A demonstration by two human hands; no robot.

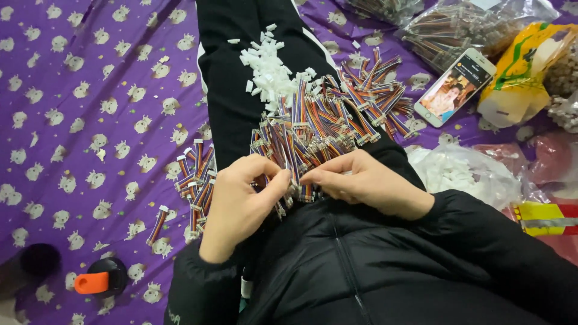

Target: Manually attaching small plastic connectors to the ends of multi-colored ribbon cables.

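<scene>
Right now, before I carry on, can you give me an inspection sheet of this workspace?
Surface: purple patterned cloth with the person's black-clad leg stretched across it.
Job's things: heap of short multicoloured ribbon cables on the leg; pile of small white plastic housings beyond it; a smaller batch of cables on the cloth.
Clutter: smartphone, clear bags of cables, yellow bag, bag of white parts, black and orange object.
Grippers: left hand and right hand both pinch cable ends at the heap's near edge.
Cables: only the ribbon pieces; no power leads seen.
Surroundings: nothing seen beyond the cloth.
</scene>
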